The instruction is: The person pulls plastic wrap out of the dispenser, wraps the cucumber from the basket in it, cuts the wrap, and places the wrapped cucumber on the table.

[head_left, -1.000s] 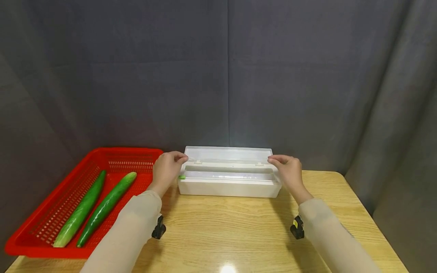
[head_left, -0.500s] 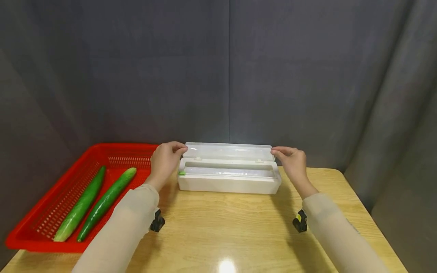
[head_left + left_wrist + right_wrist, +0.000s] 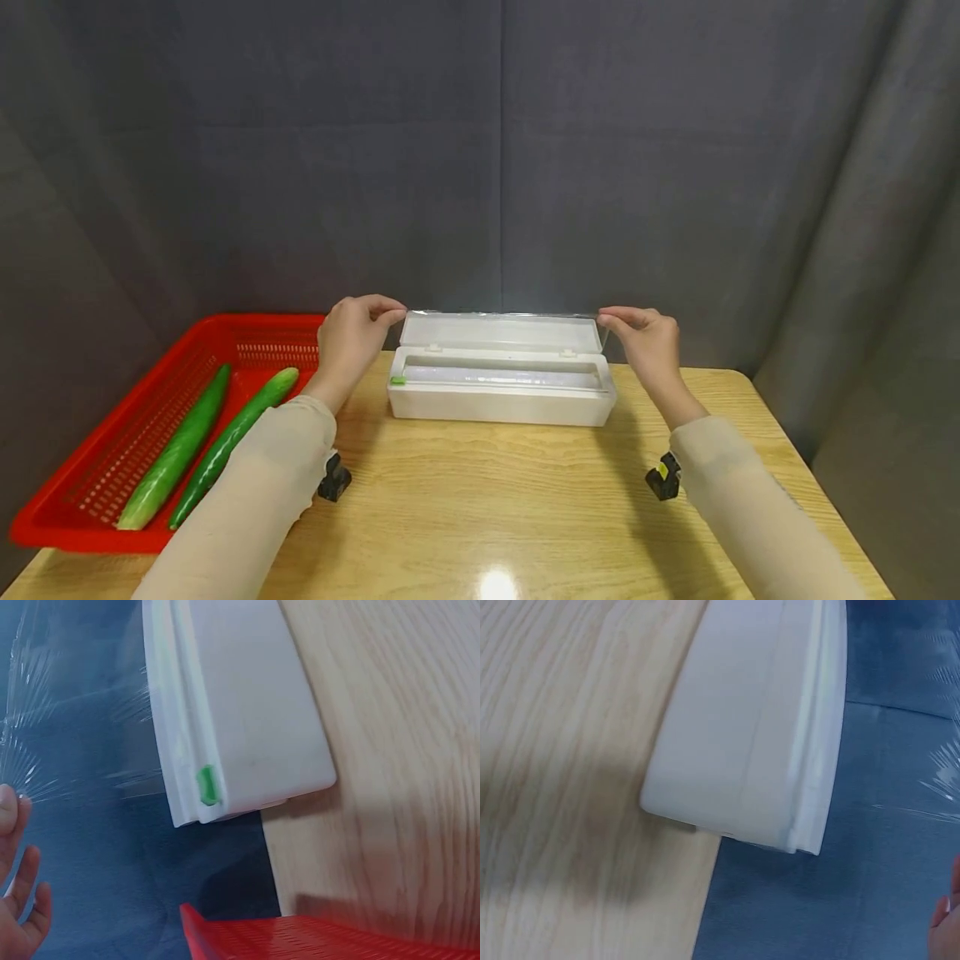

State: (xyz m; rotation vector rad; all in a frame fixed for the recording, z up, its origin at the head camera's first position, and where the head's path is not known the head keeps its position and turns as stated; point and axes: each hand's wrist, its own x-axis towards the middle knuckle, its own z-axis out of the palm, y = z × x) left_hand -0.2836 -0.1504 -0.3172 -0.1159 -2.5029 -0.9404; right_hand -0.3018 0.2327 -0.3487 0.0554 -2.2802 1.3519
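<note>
A clear sheet of cling film (image 3: 30,712) stretches between both hands above a white cling film dispenser box (image 3: 501,407). My left hand (image 3: 351,342) pinches the film's left corner between thumb and forefinger; creases fan out from that grip in the left wrist view. At the other corner, my right hand (image 3: 647,346) pinches the film the same way. The dispenser's lid (image 3: 498,333) stands raised at the back, and a film roll (image 3: 502,377) lies inside. A small green slider (image 3: 398,380) sits at the box's left front. In the right wrist view the right fingertips are mostly cut off.
A red plastic basket (image 3: 45,508) on the left holds two cucumbers (image 3: 238,437). The wooden table (image 3: 480,492) carries the dispenser near its back edge, and a dark grey curtain (image 3: 480,158) hangs behind. Small black wrist cameras (image 3: 333,478) are strapped to both forearms.
Both hands have risen from near the lid's hinge to above its top edge, drawing the film up out of the box. They have also spread slightly apart.
</note>
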